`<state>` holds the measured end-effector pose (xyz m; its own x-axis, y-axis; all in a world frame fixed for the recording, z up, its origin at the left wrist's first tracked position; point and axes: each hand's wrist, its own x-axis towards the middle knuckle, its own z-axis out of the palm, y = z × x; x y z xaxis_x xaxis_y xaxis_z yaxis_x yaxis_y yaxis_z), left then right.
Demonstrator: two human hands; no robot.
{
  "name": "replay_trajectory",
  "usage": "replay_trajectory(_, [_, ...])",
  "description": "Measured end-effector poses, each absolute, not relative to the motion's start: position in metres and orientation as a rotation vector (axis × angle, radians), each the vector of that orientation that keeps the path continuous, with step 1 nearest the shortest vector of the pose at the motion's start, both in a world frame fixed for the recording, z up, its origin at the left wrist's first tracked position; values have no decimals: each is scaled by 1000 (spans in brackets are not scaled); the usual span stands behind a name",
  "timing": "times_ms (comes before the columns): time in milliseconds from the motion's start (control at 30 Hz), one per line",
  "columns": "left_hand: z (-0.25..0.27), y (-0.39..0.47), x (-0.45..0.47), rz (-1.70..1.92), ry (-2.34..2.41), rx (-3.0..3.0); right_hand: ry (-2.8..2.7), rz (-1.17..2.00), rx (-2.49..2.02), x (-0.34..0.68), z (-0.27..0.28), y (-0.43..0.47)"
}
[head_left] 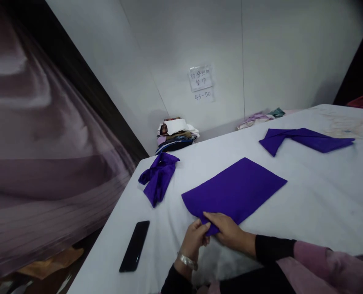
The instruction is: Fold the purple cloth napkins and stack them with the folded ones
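Note:
A purple cloth napkin (236, 188) lies flat on the white-covered table (316, 208), its near corner lifted a little at my hands. My left hand (195, 237), with a silver bracelet at the wrist, pinches that near edge between thumb and fingers. Beside it my right hand (227, 228) grips the same corner, thumb on top and the other fingers partly hidden. The two hands are close together, almost touching.
A crumpled purple cloth (160, 177) and a black phone (135, 246) lie on the left. Another folded purple cloth (304, 139) is at the back right. Folded clothes (177, 136) are stacked by the wall, below a handwritten paper sign (200, 78). A mauve curtain (46, 163) hangs at left.

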<state>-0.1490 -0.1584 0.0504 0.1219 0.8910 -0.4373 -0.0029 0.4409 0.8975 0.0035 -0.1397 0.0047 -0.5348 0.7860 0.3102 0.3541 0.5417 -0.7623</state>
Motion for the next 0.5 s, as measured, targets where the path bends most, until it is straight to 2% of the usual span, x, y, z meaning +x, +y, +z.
replay_trajectory(133, [52,-185,-151,718,1146,866,-1804,1267,-861,24,9,-159])
replay_trajectory(267, [45,-201,-164,634,1033,762,-1521,1525,-931,41,24,-170])
replay_trajectory(367, [39,-195,-164,709,1076,727,-1270,1595,-1055,58,39,-165])
replay_trajectory(500, [38,-166,-145,747,1170,797,-650,1537,-1111,97,64,-135])
